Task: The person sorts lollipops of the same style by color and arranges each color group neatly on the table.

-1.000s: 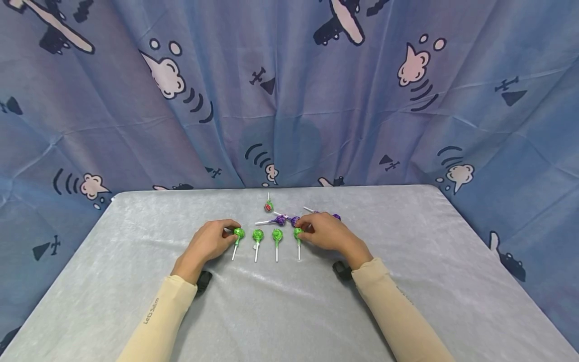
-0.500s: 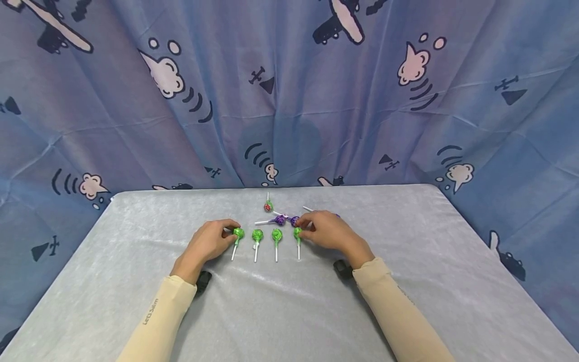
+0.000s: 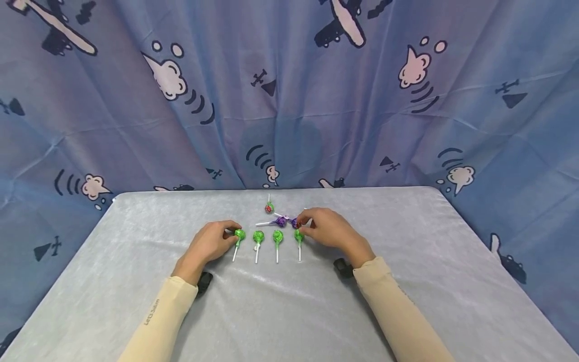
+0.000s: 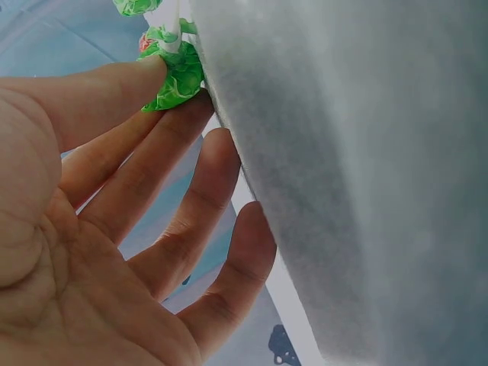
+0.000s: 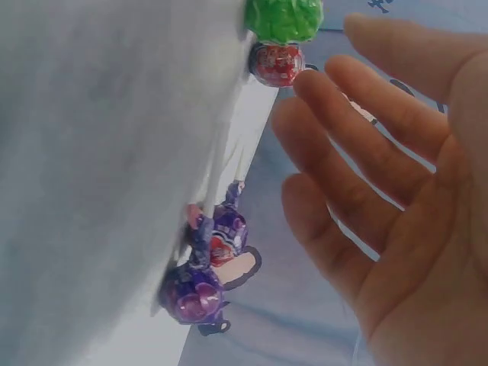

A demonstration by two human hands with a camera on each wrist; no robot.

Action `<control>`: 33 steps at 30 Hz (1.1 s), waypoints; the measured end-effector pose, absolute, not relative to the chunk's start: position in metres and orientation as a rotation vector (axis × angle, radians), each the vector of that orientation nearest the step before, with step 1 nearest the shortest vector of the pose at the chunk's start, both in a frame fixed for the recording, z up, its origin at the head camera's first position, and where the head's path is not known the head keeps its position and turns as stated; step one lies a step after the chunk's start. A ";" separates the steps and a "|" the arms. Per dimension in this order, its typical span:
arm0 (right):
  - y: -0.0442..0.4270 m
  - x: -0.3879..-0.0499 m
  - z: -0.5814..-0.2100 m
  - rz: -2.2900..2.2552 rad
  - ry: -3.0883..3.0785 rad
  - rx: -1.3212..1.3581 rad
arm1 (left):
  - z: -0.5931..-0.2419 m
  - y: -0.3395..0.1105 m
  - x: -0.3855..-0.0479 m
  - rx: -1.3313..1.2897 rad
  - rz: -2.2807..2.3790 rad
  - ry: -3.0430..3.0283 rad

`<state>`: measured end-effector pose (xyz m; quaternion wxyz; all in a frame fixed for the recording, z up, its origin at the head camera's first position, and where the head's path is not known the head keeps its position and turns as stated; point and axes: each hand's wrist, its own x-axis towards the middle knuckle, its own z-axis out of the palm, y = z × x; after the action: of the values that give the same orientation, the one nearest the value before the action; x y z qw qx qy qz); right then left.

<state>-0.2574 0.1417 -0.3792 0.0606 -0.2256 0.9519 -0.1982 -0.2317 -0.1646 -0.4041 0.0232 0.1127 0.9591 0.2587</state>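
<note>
Several green-wrapped lollipops lie in a row on the table, sticks toward me. My left hand (image 3: 210, 244) pinches the head of the leftmost green lollipop (image 3: 239, 235) between thumb and fingers; in the left wrist view the thumb presses its green wrapper (image 4: 181, 82). At the row's other end, my right hand (image 3: 332, 231) hovers beside the rightmost green lollipop (image 3: 299, 236). The right wrist view has its thumb and fingers spread apart, holding nothing, near the green head (image 5: 284, 19). Two middle lollipops, one green (image 3: 258, 236) and another green (image 3: 278, 236), lie untouched between the hands.
Behind the row lie a purple lollipop (image 3: 281, 221) and a red-and-green lollipop (image 3: 269, 207). More purple lollipops (image 5: 194, 296) are partly hidden by my right hand in the head view. A blue patterned curtain (image 3: 289, 100) hangs behind the grey-covered table (image 3: 271, 311).
My right hand has risen slightly, its fingers easing off the rightmost green lollipop. The left hand and the lollipops stay in place.
</note>
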 end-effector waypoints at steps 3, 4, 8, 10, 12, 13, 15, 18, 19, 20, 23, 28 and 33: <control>0.140 -0.261 -0.376 -0.583 2.885 -0.695 | -0.404 -0.164 -0.232 0.336 0.808 2.963; 0.139 -0.262 -0.374 -0.572 2.884 -0.700 | -0.405 -0.164 -0.232 0.338 0.806 2.963; 0.136 -0.268 -0.366 -0.526 2.870 -0.692 | -0.406 -0.163 -0.232 0.348 0.803 2.963; 0.133 -0.272 -0.363 -0.515 2.856 -0.692 | -0.406 -0.163 -0.233 0.355 0.802 2.962; 0.132 -0.277 -0.359 -0.500 2.846 -0.707 | -0.405 -0.164 -0.233 0.355 0.801 2.960; 0.131 -0.280 -0.357 -0.496 2.840 -0.717 | -0.406 -0.164 -0.233 0.354 0.799 2.960; 0.129 -0.285 -0.354 -0.477 2.834 -0.742 | -0.406 -0.164 -0.232 0.345 0.799 2.960; 0.127 -0.293 -0.350 -0.457 2.827 -0.778 | -0.405 -0.164 -0.232 0.340 0.799 2.960; 0.126 -0.295 -0.349 -0.450 2.822 -0.787 | -0.405 -0.164 -0.231 0.336 0.801 2.960; 0.125 -0.298 -0.348 -0.448 2.815 -0.798 | -0.405 -0.165 -0.231 0.332 0.804 2.959; 0.120 -0.305 -0.348 -0.451 2.777 -0.827 | -0.404 -0.166 -0.231 0.328 0.805 2.958; 0.110 -0.314 -0.351 -0.436 2.726 -0.838 | -0.404 -0.166 -0.233 0.329 0.816 2.959; 0.099 -0.323 -0.354 -0.426 2.706 -0.826 | -0.404 -0.166 -0.233 0.333 0.832 2.952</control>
<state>-0.3227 0.0991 -0.3543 0.1399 -0.2858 0.9365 -0.1476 -0.2326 -0.1656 -0.4038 0.0285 0.1080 0.9564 0.2697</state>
